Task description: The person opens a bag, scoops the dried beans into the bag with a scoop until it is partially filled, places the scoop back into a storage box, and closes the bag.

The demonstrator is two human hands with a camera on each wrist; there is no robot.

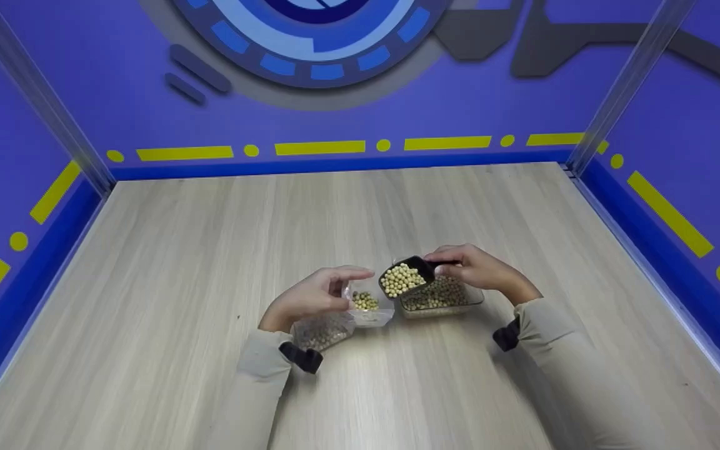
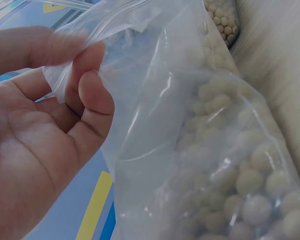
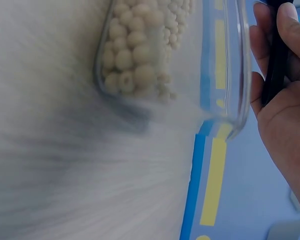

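Note:
My right hand [image 1: 475,267] grips the handle of a black scoop [image 1: 425,269], its bowl filled with pale yellow round beans [image 1: 401,280]. The scoop is held over the gap between a clear rectangular container [image 1: 442,310] and the open mouth of a clear plastic zip bag [image 1: 372,319]. More beans [image 1: 365,301] show inside that mouth. My left hand [image 1: 313,292] holds the bag's mouth at its left side, thumb and forefinger spread apart in the head view. In the left wrist view, curled fingers [image 2: 95,100] sit at the zip edge, and beans fill the bag's lower part [image 2: 240,200].
Bean-filled clear plastic [image 1: 322,331] lies on the wooden table [image 1: 210,250] by my left wrist. Beans also lie in the container, under the scoop and right hand. Blue-purple panels [image 1: 335,125] with yellow marks stand along the table's back and sides.

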